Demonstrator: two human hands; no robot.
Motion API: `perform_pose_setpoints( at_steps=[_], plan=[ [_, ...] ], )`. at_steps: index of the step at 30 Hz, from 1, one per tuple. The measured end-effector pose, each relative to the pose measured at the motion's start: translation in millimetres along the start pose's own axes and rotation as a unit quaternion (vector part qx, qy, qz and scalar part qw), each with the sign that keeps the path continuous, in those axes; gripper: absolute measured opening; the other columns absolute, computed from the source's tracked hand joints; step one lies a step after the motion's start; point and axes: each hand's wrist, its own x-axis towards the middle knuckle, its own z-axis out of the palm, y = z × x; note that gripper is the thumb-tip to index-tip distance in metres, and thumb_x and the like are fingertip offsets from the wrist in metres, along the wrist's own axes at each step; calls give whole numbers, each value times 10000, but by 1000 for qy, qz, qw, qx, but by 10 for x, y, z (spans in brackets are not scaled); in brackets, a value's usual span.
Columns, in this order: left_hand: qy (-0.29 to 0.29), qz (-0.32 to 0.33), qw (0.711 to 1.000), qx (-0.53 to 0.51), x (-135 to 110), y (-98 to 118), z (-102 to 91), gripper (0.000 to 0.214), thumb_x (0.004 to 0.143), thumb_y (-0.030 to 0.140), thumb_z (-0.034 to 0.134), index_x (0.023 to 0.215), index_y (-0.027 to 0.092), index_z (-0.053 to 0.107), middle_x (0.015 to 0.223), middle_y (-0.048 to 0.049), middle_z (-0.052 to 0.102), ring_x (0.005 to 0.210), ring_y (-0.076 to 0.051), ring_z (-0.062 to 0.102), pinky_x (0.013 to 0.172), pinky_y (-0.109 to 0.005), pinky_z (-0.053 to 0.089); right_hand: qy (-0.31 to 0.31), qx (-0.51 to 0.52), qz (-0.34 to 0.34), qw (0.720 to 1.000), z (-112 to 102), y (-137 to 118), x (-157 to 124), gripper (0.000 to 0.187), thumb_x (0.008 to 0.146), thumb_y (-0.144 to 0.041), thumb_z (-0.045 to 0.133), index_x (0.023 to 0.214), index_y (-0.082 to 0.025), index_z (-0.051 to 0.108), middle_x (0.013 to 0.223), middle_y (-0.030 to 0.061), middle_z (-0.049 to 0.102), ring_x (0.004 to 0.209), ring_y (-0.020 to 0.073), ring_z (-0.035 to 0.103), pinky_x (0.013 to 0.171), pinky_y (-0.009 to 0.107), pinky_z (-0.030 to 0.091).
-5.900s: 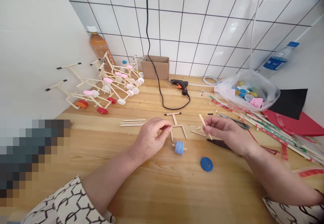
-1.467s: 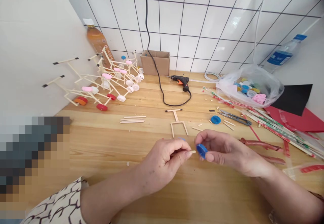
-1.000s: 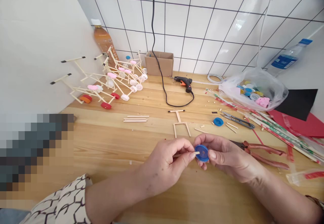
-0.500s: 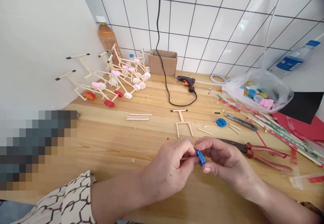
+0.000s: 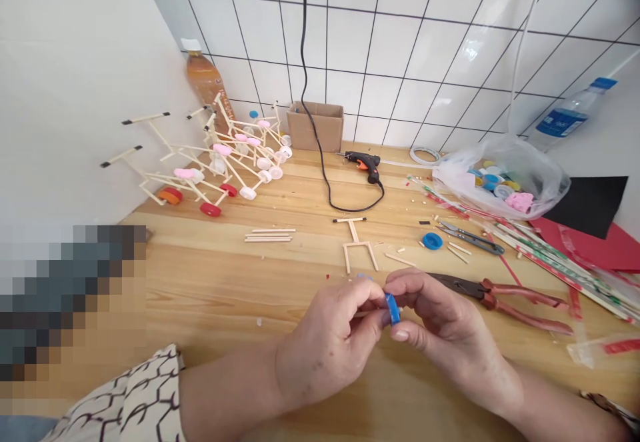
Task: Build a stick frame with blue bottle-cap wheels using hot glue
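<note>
In the middle foreground my left hand [image 5: 340,335] is closed in a pinch on a thin wooden stick [image 5: 366,313]. A blue bottle cap [image 5: 393,308], standing on edge, is at the stick's right end, against my left fingertips. My right hand [image 5: 445,329] curves around the cap from the other side, with its index finger at the top edge and its thumb at the bottom. Just beyond my hands lies a stick frame [image 5: 353,232] with a dark-tipped crossbar. Part of a second blue piece [image 5: 364,277] shows behind my left hand.
Pliers [image 5: 500,293], thread snips [image 5: 473,237] and another blue cap [image 5: 433,241] lie to the right. A glue gun [image 5: 364,165] with its cord is further back. Stick models with cap wheels [image 5: 210,209] stand left. A plastic bag of caps [image 5: 555,189] sits back right.
The blue cap has turned slightly between my fingers and stands more upright. My hands keep nearly the same hold. The whole view has shifted a little.
</note>
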Motion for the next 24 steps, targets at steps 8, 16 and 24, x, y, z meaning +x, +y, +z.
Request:
perform_pose_setpoints(
  at_steps=[8, 16, 24],
  plan=[
    [-12, -15, 999, -39, 14, 3, 7, 76, 839, 102, 475, 790, 150, 508, 715, -3, 607, 650, -83, 570, 599, -169, 438, 13, -37, -14, 999, 25, 11, -13, 204, 811, -305, 637, 1000, -262, 574, 919, 31, 599, 799, 162, 611, 715, 299, 527],
    [-26, -46, 995, -82, 14, -42, 1, 51, 854, 153, 480, 816, 143, 511, 766, -31, 627, 695, -108, 596, 642, -205, 470, -13, -35, 5, 999, 9, 3, -29, 237, 829, -286, 613, 1056, -265, 548, 947, 36, 590, 845, 177, 601, 767, 338, 519],
    [-34, -107, 981, -158, 60, -7, -27, 49, 842, 161, 514, 805, 142, 541, 736, -17, 641, 688, -103, 597, 666, -203, 483, -24, -64, 11, 998, -25, 19, -33, 317, 844, -209, 584, 1136, -289, 490, 1014, 31, 577, 896, 167, 581, 809, 341, 505]
  ],
)
